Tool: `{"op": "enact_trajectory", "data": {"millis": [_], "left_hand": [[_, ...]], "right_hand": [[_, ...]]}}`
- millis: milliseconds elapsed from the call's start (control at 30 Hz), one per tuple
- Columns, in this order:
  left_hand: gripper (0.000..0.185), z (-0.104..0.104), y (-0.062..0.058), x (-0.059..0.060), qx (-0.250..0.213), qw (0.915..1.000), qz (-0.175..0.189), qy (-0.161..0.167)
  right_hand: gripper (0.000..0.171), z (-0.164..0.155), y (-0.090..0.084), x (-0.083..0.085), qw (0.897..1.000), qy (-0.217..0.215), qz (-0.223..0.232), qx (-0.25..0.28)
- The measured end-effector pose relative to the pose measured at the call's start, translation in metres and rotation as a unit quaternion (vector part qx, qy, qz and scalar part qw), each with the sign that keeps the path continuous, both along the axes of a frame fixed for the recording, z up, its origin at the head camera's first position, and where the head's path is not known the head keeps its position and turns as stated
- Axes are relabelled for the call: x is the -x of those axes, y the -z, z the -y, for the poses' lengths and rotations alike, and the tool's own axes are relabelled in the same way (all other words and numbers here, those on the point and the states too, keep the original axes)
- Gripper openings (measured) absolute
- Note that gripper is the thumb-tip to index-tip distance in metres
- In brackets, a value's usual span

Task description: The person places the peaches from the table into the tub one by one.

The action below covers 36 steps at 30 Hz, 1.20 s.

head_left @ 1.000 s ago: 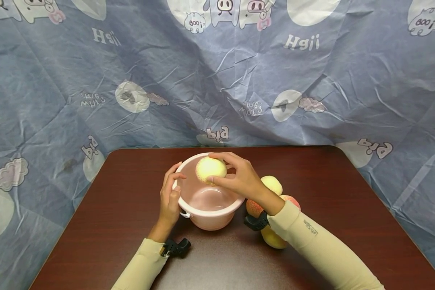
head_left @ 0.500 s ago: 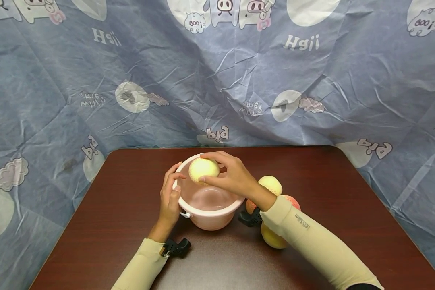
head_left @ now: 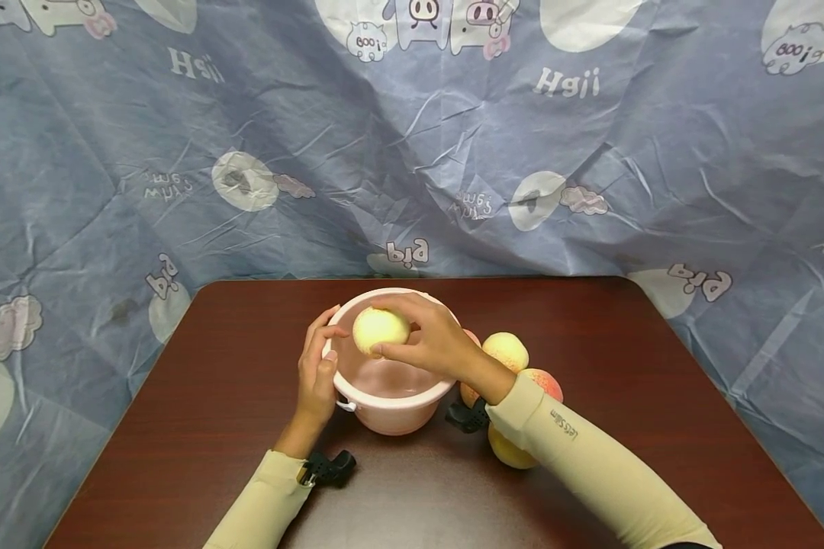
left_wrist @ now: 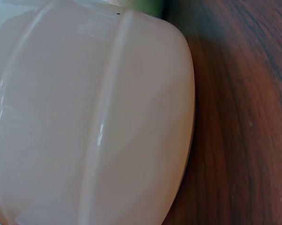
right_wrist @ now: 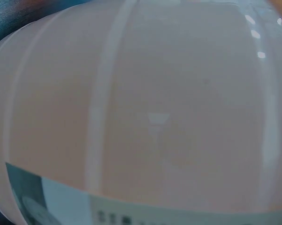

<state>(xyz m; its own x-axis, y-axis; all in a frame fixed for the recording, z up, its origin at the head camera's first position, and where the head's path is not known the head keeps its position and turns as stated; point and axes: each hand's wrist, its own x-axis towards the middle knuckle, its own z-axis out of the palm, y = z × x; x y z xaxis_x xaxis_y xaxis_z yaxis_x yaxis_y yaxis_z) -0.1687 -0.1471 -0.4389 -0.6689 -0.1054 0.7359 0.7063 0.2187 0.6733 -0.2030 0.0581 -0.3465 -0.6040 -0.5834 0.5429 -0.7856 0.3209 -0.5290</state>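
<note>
A pale pink plastic bucket [head_left: 394, 417] stands upright on the table in the head view. On its left side, my left hand [head_left: 317, 377] holds the rim, with fingers reaching over the edge. My right hand [head_left: 441, 341] grips a yellow, red-speckled peach [head_left: 379, 331] between thumb and fingers, over the bucket's opening. The part of the bucket floor that shows has no fruit on it. Both wrist views are filled by the outer wall of the bucket [left_wrist: 136, 117], close up; neither hand's fingers can be made out there.
Right of the bucket lie several more peaches, among them a pale yellow peach [head_left: 506, 351], a reddish peach [head_left: 544, 383] and a yellow-green one [head_left: 511, 450], partly hidden by my right forearm. Behind the dark wooden table [head_left: 247, 320] hangs a blue printed cloth [head_left: 357, 152].
My right hand has carried the peach a little to the left over the bucket. The left hand keeps its hold on the rim. The head view has shifted slightly.
</note>
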Motion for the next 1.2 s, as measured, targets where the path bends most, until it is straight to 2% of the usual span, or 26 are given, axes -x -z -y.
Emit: {"op": "enact_trajectory", "data": {"millis": [233, 667, 1200], "left_hand": [[0.037, -0.0008, 0.0010, 0.0029, 0.002, 1.0000, 0.000, 0.002], [0.037, -0.0001, 0.0005, 0.0007, 0.000, 1.0000, 0.005, 0.005], [0.039, -0.0012, 0.0029, 0.0004, 0.001, 1.0000, -0.001, -0.002]], "right_hand": [[0.055, -0.0029, 0.0006, 0.0000, 1.000, 0.006, 0.006, 0.003], [0.052, -0.0003, 0.0019, 0.0013, 1.000, 0.000, -0.020, -0.012], [0.055, 0.0012, 0.0028, -0.0004, 0.995, 0.027, -0.025, -0.089]]}}
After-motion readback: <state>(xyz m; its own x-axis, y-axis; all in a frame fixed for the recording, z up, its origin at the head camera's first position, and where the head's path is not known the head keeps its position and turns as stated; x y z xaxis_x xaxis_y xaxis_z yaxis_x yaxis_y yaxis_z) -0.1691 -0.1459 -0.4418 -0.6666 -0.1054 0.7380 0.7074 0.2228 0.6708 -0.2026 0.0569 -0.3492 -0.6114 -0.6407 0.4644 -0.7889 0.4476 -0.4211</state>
